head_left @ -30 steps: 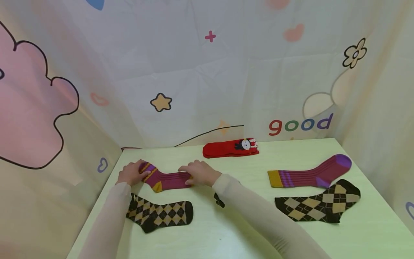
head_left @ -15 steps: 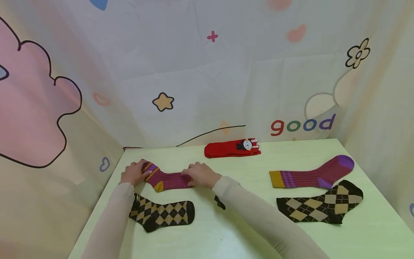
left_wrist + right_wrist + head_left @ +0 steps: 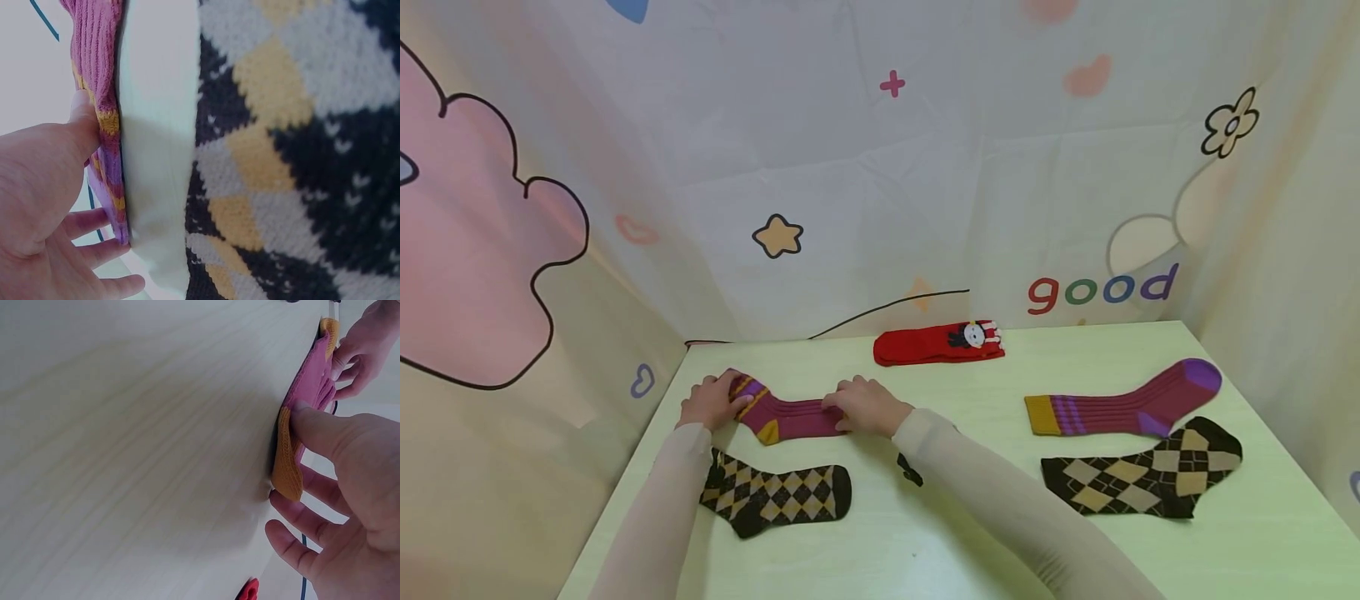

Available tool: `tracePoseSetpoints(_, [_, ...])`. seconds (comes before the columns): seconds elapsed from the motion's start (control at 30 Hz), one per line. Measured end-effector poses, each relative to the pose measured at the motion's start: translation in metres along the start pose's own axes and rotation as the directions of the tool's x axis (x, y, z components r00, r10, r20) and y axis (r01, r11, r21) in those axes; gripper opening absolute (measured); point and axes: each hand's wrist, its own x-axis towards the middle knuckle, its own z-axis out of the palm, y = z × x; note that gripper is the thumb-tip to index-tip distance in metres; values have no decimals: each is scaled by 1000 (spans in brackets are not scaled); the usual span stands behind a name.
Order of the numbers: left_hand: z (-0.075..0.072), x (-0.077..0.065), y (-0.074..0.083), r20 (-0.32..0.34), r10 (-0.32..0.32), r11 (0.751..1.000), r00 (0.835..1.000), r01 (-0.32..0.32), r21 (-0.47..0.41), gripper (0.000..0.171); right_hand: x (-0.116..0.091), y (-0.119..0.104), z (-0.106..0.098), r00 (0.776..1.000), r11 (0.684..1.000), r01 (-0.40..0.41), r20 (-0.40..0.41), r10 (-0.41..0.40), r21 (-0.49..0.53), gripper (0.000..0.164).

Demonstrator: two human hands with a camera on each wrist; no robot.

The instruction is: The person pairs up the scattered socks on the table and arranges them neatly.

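A maroon sock (image 3: 801, 418) with a mustard heel and a purple-and-mustard striped cuff lies at the table's left. My left hand (image 3: 707, 403) pinches its cuff, thumb on the near side and fingers behind, as the left wrist view shows. At the other end my right hand (image 3: 871, 407) pinches the mustard toe (image 3: 287, 456), which the head view hides behind that hand. Nearer to me, by my left sleeve, lies a black argyle sock (image 3: 797, 496) with tan and grey diamonds. It fills much of the left wrist view.
Farther back lies a red sock (image 3: 917, 345) with a cartoon figure. To the right are another maroon sock (image 3: 1097, 412) with mustard cuff and purple toe, and a second argyle sock (image 3: 1138, 475). A printed curtain (image 3: 880, 192) stands behind the pale table (image 3: 955, 546).
My right hand's fingers have come down onto the toe end of the maroon sock. My left hand stays at the cuff. The head view has shifted slightly.
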Motion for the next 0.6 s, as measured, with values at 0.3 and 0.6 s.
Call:
tracePoseSetpoints(0.3, [-1,-1,1,4,-9,1000,1000,9,0,58,-1,0,0,1000,1000,4,6,-4,9,38])
tracePoseSetpoints(0.6, [-1,-1,-2,-86,32,999,996,-35,-32,55,0,-1,-1,1000,990,13,19,-16,143,37])
